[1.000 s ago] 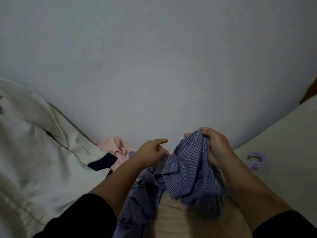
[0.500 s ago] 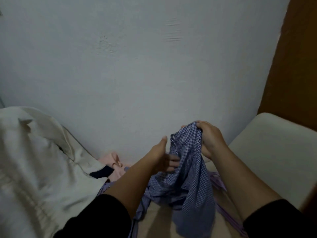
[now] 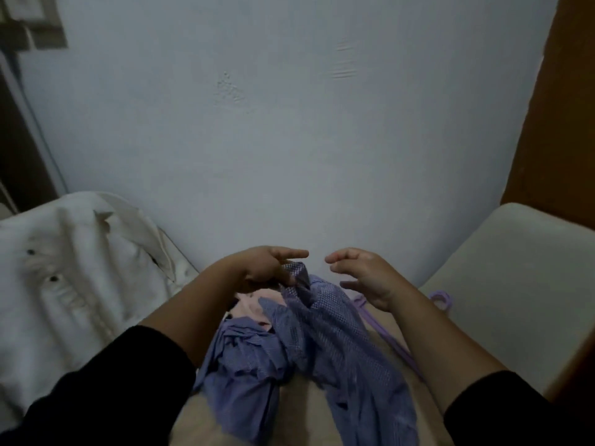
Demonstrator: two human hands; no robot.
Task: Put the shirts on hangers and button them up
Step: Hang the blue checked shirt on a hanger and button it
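A blue checked shirt (image 3: 325, 336) lay crumpled at lower centre of the frame, one edge lifted by the left hand (image 3: 267, 267), which pinched the cloth. Just right of it the right hand (image 3: 363, 275) hovered with loose fingers, holding nothing. A pink garment (image 3: 254, 304) showed beneath, a purple hanger (image 3: 441, 299) to the right, a white shirt (image 3: 74, 272) at left.

Two hands are in view: the left hand (image 3: 267, 267) and the right hand (image 3: 365, 275). Garments number three: one blue checked shirt (image 3: 322, 346) in the near middle, one pink shirt (image 3: 254, 304) just behind it, and one white shirt (image 3: 80, 272) on the left. One purple hanger (image 3: 441, 299) shows on the right, partly hidden. One cream cushion (image 3: 508, 284) lies far right.
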